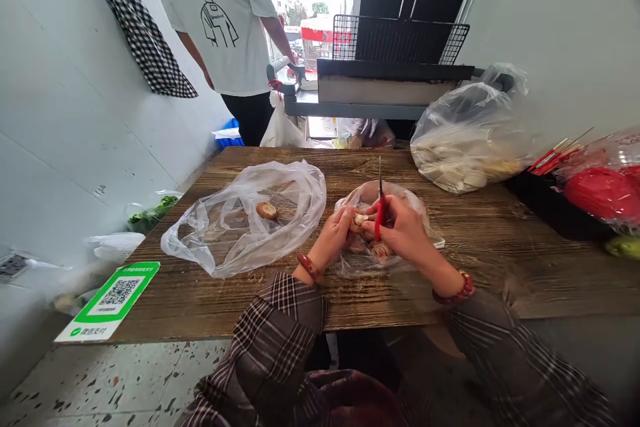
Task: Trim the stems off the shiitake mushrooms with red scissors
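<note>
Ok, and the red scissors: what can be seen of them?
The scissors have red, plastic-looking handles and slim, dark metallic-looking blades. The right hand grips the handles, its fingers covering part of them. The blades point away from the person, over the open plastic bag, with the handles close beside the mushroom in the left hand. Whether the blades are parted is too small to tell.

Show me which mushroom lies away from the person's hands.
The lone brown mushroom at the spread-out clear bag on the left; the other mushrooms are clustered at the left hand and right hand.
</note>
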The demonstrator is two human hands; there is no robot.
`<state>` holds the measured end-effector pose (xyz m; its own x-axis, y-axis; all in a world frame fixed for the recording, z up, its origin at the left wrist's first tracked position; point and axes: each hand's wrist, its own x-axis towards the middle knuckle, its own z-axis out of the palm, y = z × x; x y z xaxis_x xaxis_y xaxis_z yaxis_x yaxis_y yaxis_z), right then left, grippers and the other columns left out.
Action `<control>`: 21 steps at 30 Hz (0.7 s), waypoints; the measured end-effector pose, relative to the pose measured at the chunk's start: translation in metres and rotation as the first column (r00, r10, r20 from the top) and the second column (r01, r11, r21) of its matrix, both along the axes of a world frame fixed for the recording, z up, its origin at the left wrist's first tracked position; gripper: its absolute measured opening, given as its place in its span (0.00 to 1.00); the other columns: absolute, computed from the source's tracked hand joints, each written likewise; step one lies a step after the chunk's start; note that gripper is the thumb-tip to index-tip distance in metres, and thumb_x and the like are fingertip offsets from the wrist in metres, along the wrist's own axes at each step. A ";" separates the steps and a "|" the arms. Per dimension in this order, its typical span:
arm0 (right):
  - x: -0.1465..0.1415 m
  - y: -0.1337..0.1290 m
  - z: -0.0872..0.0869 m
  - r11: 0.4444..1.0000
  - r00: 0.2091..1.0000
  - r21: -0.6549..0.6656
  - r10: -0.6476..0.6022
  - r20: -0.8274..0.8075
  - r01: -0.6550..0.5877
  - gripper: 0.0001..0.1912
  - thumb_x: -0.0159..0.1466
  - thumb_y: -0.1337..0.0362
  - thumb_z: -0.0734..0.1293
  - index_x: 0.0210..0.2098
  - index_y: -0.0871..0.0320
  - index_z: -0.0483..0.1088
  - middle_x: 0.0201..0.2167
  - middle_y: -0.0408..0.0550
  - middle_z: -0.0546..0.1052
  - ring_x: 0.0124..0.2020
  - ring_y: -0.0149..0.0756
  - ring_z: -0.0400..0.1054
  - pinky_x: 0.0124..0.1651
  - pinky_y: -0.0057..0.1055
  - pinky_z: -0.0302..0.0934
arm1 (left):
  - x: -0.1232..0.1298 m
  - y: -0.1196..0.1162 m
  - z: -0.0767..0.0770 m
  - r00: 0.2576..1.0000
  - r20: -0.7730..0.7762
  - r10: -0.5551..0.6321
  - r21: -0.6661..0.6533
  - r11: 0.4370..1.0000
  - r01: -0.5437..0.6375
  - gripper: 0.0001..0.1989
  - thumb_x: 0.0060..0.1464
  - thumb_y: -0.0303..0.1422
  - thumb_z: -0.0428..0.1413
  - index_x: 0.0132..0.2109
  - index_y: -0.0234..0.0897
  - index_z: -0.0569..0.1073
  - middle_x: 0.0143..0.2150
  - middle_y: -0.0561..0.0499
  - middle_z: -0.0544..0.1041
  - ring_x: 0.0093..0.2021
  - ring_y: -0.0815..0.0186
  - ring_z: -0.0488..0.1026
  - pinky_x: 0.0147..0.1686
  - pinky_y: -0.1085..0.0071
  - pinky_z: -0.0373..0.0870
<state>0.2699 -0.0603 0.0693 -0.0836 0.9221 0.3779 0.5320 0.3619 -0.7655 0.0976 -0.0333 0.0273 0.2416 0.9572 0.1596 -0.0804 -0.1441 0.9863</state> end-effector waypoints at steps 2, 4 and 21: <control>-0.011 0.005 -0.006 1.000 0.998 -0.003 -0.007 -0.058 0.006 0.11 0.58 0.55 0.72 0.38 0.52 0.70 0.37 0.47 0.81 0.35 0.41 0.74 0.41 0.40 0.69 | 0.000 0.000 0.001 1.000 -0.008 -0.011 -0.006 1.000 0.011 0.29 0.61 0.59 0.54 0.43 0.35 0.76 0.25 0.55 0.68 0.23 0.71 0.59 0.23 0.73 0.57; -0.012 0.010 -0.012 0.999 0.988 -0.005 -0.032 -0.150 0.031 0.10 0.58 0.57 0.71 0.37 0.52 0.70 0.35 0.46 0.80 0.36 0.41 0.74 0.43 0.41 0.70 | 0.001 -0.001 0.002 1.000 -0.001 -0.011 -0.022 1.000 0.011 0.29 0.59 0.60 0.55 0.42 0.35 0.75 0.26 0.55 0.69 0.23 0.71 0.59 0.22 0.73 0.55; 0.001 0.012 -0.031 0.988 0.909 -0.151 -0.030 -0.417 -0.037 0.19 0.54 0.51 0.75 0.41 0.53 0.73 0.45 0.50 0.83 0.42 0.43 0.78 0.51 0.45 0.73 | -0.104 -0.003 0.044 0.855 -0.047 0.516 0.231 0.839 -0.493 0.19 0.66 0.43 0.50 0.59 0.40 0.71 0.36 0.51 0.76 0.26 0.71 0.71 0.21 0.76 0.63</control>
